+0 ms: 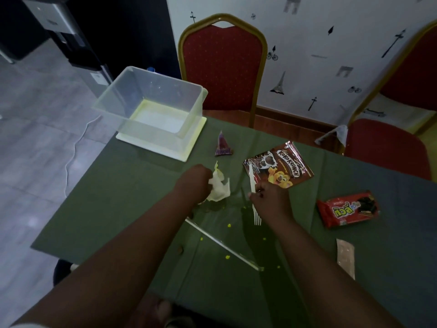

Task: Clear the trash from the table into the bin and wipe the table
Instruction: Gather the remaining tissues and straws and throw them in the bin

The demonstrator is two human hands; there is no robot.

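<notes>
- desk (118,197): dark green cloth, scattered small yellow specks
- bin (151,91): clear plastic over a pale yellow base
- cereal packet (283,166): brown, silver edge, white lettering, yellow bear
- biscuit wrapper (347,208): red, yellow-green lettering, dark biscuits pictured
- small wrapper (222,145): purple
- tissue (218,185): off-white
- fork (256,215): white
- sachet (345,254): pale beige
- chair (224,67): red dotted fabric, gold frame
- wall (307,31): white, black tower and bicycle motifs
- floor (35,114): grey

We extend the left hand (196,183) forward gripping a crumpled tissue (218,185), the right hand (269,197) alongside pinching a fork (252,178).
</notes>
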